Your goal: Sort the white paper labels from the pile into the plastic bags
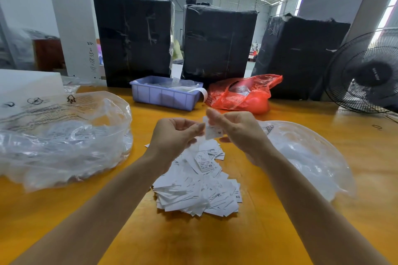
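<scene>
A pile of white paper labels (200, 187) with size marks such as XS and XL lies on the yellow table (215, 239) in front of me. Both hands are raised above the pile's far end. My right hand (234, 127) pinches a small white label (212, 131) between thumb and fingers. My left hand (176, 133) has curled fingers whose tips touch the same label's left edge. A large clear plastic bag (64, 135) holding labels lies to the left. Another clear plastic bag (305, 157) lies to the right, partly hidden by my right forearm.
A lilac plastic bin (165, 94) and a red plastic bag (243, 94) sit at the table's far side. Behind them stand three tall black wrapped parcels (217, 43). A black fan (366, 73) stands at the far right, a white box (28, 84) at the far left.
</scene>
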`<state>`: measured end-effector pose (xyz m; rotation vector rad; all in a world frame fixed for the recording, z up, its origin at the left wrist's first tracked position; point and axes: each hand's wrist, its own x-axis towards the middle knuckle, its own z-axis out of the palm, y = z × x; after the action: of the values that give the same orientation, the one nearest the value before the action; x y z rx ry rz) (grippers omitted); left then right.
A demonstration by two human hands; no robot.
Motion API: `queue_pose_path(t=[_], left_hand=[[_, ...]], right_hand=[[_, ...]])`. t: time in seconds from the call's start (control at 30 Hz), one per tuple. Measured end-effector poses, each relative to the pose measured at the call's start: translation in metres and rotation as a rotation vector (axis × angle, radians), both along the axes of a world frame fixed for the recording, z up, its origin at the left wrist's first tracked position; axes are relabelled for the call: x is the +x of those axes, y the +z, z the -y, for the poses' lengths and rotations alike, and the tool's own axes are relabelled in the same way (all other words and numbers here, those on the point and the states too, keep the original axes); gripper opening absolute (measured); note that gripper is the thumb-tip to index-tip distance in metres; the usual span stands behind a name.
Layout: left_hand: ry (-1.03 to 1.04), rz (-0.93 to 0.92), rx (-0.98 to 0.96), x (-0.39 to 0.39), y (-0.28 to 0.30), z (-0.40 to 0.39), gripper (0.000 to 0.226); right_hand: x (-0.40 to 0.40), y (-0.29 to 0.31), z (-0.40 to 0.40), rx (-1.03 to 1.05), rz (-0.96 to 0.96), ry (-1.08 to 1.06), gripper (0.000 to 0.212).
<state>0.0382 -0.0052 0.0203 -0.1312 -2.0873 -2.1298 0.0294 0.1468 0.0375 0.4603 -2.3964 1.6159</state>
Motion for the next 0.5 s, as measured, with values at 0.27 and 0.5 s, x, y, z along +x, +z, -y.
queue_pose_path(t=[0.27, 0.5], left_hand=[[-0.028, 0.090, 0.052, -0.0017, -0.0004, 0.0034, 0.020], [-0.096, 0.179, 0.036, -0.0025, -0.0055, 0.0082, 0.014]], right_hand=[[-0.0028, -0.0041, -0.0010, -0.079, 0.198, 0.072, 0.006], [-0.0036, -0.0082, -0.0024, -0.042, 0.198, 0.017, 0.013]])
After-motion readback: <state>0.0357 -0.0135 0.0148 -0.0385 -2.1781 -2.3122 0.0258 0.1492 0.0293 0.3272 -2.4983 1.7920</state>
